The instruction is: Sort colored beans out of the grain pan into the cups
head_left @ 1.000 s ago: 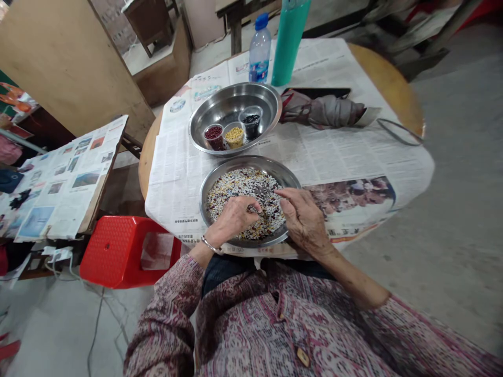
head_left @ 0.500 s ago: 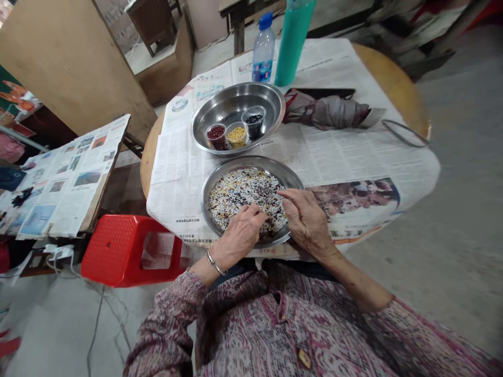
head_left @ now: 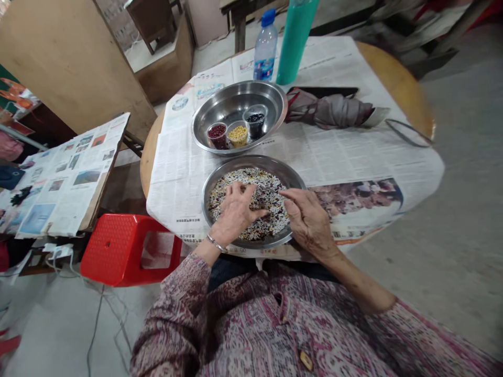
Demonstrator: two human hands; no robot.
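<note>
A shallow metal plate (head_left: 206, 205) holds a spread of mixed white, yellow, dark red and black grains (head_left: 262, 196). My left hand (head_left: 237, 208) is over the left and middle of the grains, palm down, its thumb and fingers apart and its fingertips at the grains. A metal bracelet circles that wrist. At the plate's right rim is my right hand (head_left: 309, 222), with its index finger and thumb curled toward each other over the edge. Whatever may be between them is too small to make out, and its other fingers are hidden.
Behind the plate stands a larger metal basin (head_left: 200, 137) with clear cups of red beans (head_left: 217, 133), yellow beans (head_left: 238, 135) and black beans (head_left: 256, 119). A water bottle (head_left: 265, 50), a green bottle (head_left: 294, 47) and a folded umbrella (head_left: 334, 110) lie beyond. A red stool (head_left: 110, 246) is left.
My left hand has moved away from me and leftward over the grains, and its bunched fingers have spread. The right hand stays almost where it was, at the rim.
</note>
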